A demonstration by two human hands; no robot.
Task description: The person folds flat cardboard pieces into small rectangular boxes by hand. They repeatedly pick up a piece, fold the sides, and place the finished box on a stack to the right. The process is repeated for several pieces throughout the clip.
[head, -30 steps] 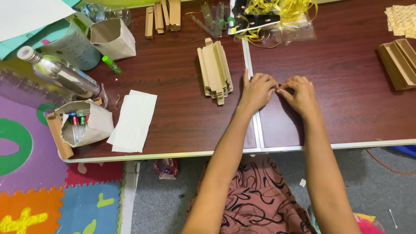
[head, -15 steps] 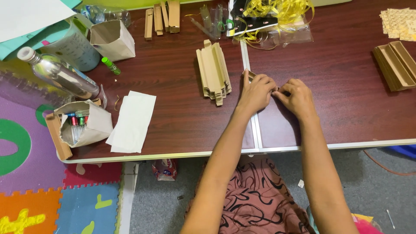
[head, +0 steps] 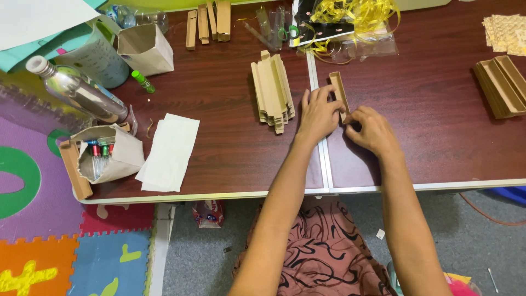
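Observation:
A narrow brown cardboard piece [head: 338,90] lies on the dark wooden table [head: 219,142], folded into a long shallow tray shape. My left hand [head: 316,114] presses on its left side and my right hand [head: 371,129] pinches its near end. Both hands grip the same piece. Just left of my left hand sits a stack of flat die-cut cardboard blanks [head: 271,90].
A pile of finished cardboard trays [head: 501,85] sits at the right edge. Yellow ribbon [head: 356,13] in plastic lies at the back. On the left are white paper sheets [head: 169,152], a clear bottle [head: 76,90], a paper bag of pens [head: 107,156] and a green marker [head: 143,81].
The cardboard piece has been folded up and now sticks out beyond my fingers toward the back of the table. Both hands stay together on it.

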